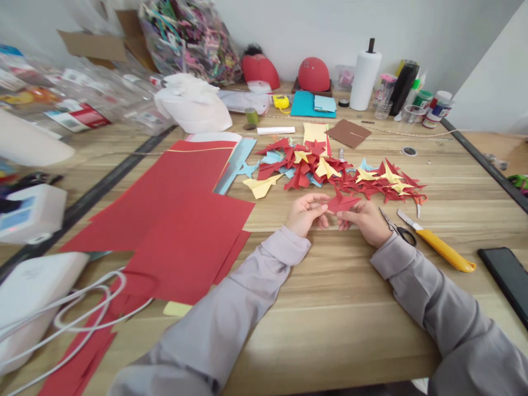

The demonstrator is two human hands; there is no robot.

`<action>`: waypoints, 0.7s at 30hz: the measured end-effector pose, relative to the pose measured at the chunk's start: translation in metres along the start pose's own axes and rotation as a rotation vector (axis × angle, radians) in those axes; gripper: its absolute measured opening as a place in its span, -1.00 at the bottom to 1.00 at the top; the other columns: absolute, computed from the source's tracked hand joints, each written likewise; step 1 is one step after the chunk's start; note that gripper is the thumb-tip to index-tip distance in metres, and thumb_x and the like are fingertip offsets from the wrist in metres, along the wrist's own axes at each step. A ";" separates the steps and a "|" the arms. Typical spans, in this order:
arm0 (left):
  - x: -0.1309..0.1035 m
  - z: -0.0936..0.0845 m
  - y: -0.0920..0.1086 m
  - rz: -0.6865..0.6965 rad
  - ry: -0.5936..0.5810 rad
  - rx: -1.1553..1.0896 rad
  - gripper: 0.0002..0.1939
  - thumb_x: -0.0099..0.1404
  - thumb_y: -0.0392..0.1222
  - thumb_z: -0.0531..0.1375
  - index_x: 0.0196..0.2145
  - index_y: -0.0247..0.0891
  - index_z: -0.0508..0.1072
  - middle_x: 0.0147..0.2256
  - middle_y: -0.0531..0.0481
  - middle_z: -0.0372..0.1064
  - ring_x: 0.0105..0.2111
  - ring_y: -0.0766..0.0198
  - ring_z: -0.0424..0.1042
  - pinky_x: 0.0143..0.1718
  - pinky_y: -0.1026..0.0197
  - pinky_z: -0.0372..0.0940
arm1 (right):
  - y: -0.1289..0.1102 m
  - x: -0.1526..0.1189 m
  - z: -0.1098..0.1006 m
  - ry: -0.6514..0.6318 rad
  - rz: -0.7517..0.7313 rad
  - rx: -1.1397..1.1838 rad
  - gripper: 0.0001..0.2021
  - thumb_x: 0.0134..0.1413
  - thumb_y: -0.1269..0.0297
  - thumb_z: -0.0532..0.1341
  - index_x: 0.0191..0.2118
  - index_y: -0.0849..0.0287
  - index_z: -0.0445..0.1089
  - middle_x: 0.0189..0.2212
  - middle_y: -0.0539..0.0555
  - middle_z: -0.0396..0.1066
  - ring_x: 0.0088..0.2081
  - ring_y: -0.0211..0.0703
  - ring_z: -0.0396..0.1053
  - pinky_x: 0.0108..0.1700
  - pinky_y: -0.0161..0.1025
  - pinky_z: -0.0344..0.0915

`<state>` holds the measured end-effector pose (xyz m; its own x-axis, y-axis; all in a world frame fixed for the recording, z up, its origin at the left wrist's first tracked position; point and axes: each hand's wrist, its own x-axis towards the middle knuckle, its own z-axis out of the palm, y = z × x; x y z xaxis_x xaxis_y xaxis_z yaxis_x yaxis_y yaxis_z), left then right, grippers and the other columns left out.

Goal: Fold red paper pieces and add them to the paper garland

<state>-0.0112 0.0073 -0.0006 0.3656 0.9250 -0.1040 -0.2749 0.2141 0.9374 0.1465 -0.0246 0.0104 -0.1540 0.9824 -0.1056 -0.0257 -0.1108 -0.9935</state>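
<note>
A small folded red paper piece point(343, 202) is held between both hands over the middle of the wooden table. My left hand point(307, 213) pinches its left end between thumb and fingers. On the other side, my right hand point(367, 219) grips the right end, with the thumb in front. Just beyond the hands lies a pile of folded paper pieces point(300, 175) in red, yellow and light blue, spreading to the right. Large red paper sheets point(193, 242) lie to the left of my left forearm.
Scissors point(406, 235), a yellow utility knife point(447, 250) and a black phone point(507, 278) lie at the right. White cables point(109, 291) loop at the lower left. Plastic bottles point(94, 91) crowd the far left; a white bottle point(366, 80) and small containers stand along the back.
</note>
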 end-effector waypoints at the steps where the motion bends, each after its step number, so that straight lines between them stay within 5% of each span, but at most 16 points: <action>1: 0.000 0.000 0.000 -0.006 -0.004 -0.003 -0.58 -0.12 -0.15 0.31 -0.29 -0.38 0.34 -0.56 -0.04 0.45 -0.76 0.34 0.31 -0.73 0.32 0.19 | 0.000 0.000 0.000 0.004 0.002 0.004 -0.76 -0.29 0.16 0.33 -0.63 0.25 0.41 -0.71 -0.01 0.38 -0.65 -0.32 0.31 -0.56 -0.37 0.22; 9: -0.002 0.001 0.000 0.002 -0.017 -0.017 -0.59 -0.01 -0.11 0.24 -0.21 -0.39 0.33 -0.59 -0.02 0.42 -0.69 0.27 0.38 -0.72 0.32 0.21 | 0.001 0.000 -0.001 0.005 0.004 0.010 -0.76 -0.29 0.16 0.33 -0.65 0.25 0.40 -0.71 -0.01 0.38 -0.66 -0.32 0.31 -0.57 -0.36 0.22; 15: -0.003 0.004 -0.002 0.042 0.039 0.051 -0.53 -0.17 -0.23 0.36 -0.26 -0.36 0.34 -0.64 0.11 0.36 -0.68 0.35 0.36 -0.67 0.35 0.24 | 0.001 0.000 0.000 0.006 -0.013 -0.010 -0.76 -0.30 0.16 0.35 -0.60 0.24 0.40 -0.68 -0.01 0.40 -0.65 -0.31 0.32 -0.57 -0.36 0.23; 21: 0.000 0.001 -0.002 0.012 0.022 -0.014 -0.57 -0.12 -0.21 0.32 -0.26 -0.40 0.34 -0.57 -0.05 0.45 -0.65 0.25 0.41 -0.71 0.33 0.21 | 0.004 0.000 0.001 0.089 -0.030 0.046 -0.74 -0.27 0.13 0.34 -0.58 0.24 0.38 -0.65 0.00 0.41 -0.63 -0.33 0.32 -0.54 -0.36 0.26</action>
<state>-0.0101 0.0062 -0.0022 0.3422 0.9343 -0.1004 -0.2914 0.2071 0.9339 0.1453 -0.0252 0.0068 -0.0640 0.9946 -0.0814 -0.0751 -0.0862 -0.9934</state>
